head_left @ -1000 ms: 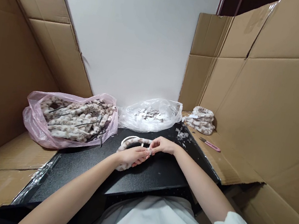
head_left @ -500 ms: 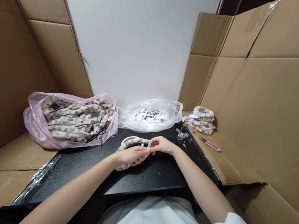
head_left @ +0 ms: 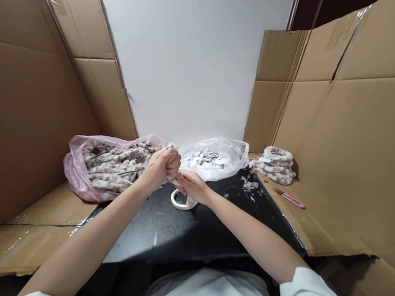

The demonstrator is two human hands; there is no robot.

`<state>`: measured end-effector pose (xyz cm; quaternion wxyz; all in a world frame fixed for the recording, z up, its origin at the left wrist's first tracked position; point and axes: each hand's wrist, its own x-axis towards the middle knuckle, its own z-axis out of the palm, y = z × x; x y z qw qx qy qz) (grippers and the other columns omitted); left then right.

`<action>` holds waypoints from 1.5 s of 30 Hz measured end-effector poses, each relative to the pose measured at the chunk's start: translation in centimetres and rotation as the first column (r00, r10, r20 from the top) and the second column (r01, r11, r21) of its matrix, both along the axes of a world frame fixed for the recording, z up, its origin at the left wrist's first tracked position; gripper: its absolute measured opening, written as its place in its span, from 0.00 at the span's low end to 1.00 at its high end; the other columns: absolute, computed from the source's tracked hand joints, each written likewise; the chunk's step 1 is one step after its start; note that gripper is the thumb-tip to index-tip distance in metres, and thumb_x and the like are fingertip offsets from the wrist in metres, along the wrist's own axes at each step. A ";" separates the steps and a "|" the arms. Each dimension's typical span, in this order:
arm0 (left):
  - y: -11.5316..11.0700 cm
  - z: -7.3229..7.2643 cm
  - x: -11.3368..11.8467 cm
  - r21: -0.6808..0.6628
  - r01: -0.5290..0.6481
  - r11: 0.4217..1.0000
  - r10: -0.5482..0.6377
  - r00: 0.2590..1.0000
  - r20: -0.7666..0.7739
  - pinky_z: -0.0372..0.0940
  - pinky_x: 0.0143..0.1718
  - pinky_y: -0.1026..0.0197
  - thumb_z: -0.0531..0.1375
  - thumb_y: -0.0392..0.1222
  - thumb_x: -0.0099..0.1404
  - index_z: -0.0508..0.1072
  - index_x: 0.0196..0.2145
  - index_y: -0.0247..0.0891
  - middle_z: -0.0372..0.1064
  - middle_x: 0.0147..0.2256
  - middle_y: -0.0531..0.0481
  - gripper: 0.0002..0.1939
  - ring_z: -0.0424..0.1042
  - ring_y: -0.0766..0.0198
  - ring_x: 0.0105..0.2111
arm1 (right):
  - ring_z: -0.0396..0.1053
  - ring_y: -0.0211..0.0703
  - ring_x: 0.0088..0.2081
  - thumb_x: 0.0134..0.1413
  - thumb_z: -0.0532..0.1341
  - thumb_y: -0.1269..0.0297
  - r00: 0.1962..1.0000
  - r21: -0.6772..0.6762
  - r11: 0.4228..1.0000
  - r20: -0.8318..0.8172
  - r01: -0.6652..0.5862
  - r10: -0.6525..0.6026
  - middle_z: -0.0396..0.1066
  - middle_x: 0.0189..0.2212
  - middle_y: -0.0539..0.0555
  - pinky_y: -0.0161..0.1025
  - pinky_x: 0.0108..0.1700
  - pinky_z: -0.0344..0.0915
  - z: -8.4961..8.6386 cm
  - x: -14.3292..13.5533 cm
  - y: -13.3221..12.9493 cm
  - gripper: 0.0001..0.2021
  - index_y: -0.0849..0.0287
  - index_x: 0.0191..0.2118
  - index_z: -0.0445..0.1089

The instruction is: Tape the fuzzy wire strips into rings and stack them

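My left hand [head_left: 160,168] is closed in a fist, raised over the black table [head_left: 156,221]. A bit of a pale furry strip [head_left: 172,146] pokes out above its fingers; most of it is hidden in the hand. Right beside that fist, my right hand [head_left: 191,185] pinches a whitish end of the strip between thumb and fingers. Below the hands a white ring [head_left: 178,206], perhaps a roll of tape, lies on the table, partly covered by my right hand.
At the left sits a pink plastic bag [head_left: 74,168] full of spotted furry strips with dark cords. A clear bag [head_left: 233,156] holds small white tags. On cardboard at the right are stacked furry rings [head_left: 277,165] and pink thread snips [head_left: 293,200]. Fluff [head_left: 250,184] litters the table.
Both hands have risen and moved left and away from me, lifting the furry strip off the table. My left hand has closed into a fist. More of the white ring shows. The view has shifted.
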<state>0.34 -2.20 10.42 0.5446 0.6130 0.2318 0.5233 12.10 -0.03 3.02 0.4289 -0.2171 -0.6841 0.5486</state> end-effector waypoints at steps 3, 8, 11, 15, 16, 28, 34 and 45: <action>-0.3 2.4 -0.5 0.039 -0.021 0.999 0.018 0.998 0.058 0.44 0.14 0.73 0.61 0.54 0.56 0.49 0.19 0.39 0.40 0.16 0.62 0.26 0.42 0.76 0.14 | 0.53 0.33 0.20 0.53 0.54 0.43 0.991 0.115 0.988 0.072 0.107 -0.115 0.52 0.18 0.43 0.32 0.25 0.57 0.2 1.6 1.2 0.21 0.57 0.25 0.57; -0.5 5.7 -1.9 0.097 -0.114 0.989 0.095 0.979 0.181 0.44 0.12 0.73 0.60 0.50 0.59 0.48 0.19 0.39 0.39 0.15 0.62 0.24 0.41 0.76 0.12 | 0.53 0.35 0.23 0.56 0.51 0.49 0.891 0.389 0.867 0.199 0.311 -0.409 0.51 0.18 0.45 0.33 0.27 0.51 -1.2 6.5 3.2 0.20 0.57 0.21 0.53; -0.8 6.8 -3.1 0.151 -0.141 0.978 0.108 0.973 0.204 0.45 0.11 0.73 0.59 0.48 0.59 0.48 0.18 0.39 0.39 0.14 0.61 0.24 0.41 0.75 0.12 | 0.55 0.36 0.25 0.56 0.51 0.53 0.810 0.466 0.798 0.247 0.381 -0.531 0.55 0.18 0.46 0.34 0.29 0.50 -2.4 9.1 3.9 0.18 0.58 0.20 0.54; -0.5 6.3 -4.1 0.162 -0.151 0.975 0.126 0.980 0.157 0.45 0.11 0.73 0.61 0.49 0.57 0.50 0.18 0.39 0.39 0.14 0.61 0.23 0.41 0.76 0.12 | 0.58 0.37 0.25 0.57 0.51 0.55 0.751 0.508 0.763 0.296 0.399 -0.590 0.58 0.20 0.47 0.34 0.30 0.50 -3.4 11.2 4.0 0.17 0.58 0.21 0.58; -0.3 5.9 -4.3 0.155 -0.155 0.976 0.134 0.982 0.133 0.45 0.11 0.73 0.61 0.49 0.57 0.51 0.18 0.39 0.39 0.14 0.62 0.23 0.41 0.76 0.12 | 0.59 0.38 0.26 0.57 0.51 0.55 0.735 0.523 0.755 0.312 0.396 -0.602 0.59 0.20 0.48 0.34 0.30 0.50 -3.6 11.6 4.0 0.17 0.59 0.22 0.60; 1.6 0.8 -3.7 0.205 -0.083 0.975 0.170 0.877 -0.449 0.58 0.23 0.67 0.57 0.55 0.60 0.65 0.24 0.37 0.60 0.24 0.53 0.18 0.60 0.68 0.23 | 0.63 0.40 0.30 0.59 0.50 0.55 0.744 0.487 0.721 0.195 0.492 -0.640 0.65 0.26 0.49 0.35 0.34 0.56 -0.6 11.4 1.3 0.14 0.59 0.34 0.65; 0.7 -3.3 1.3 -0.043 0.246 0.968 -0.230 0.815 -0.531 0.63 0.32 0.61 0.53 0.58 0.61 0.63 0.22 0.37 0.62 0.23 0.51 0.22 0.63 0.65 0.26 | 0.63 0.38 0.31 0.62 0.48 0.61 0.874 0.549 0.778 0.162 0.306 -0.458 0.64 0.29 0.48 0.36 0.37 0.59 3.4 5.4 0.1 0.10 0.57 0.40 0.64; 1.8 -10.2 -4.5 0.415 0.341 0.843 0.292 0.358 -0.887 0.60 0.38 0.63 0.54 0.51 0.62 0.70 0.32 0.36 0.68 0.40 0.43 0.14 0.69 0.59 0.36 | 0.63 0.47 0.46 0.52 0.59 0.69 0.616 0.498 0.825 0.570 0.268 -0.544 0.67 0.42 0.57 0.47 0.51 0.60 -4.2 10.1 -5.0 0.08 0.59 0.40 0.69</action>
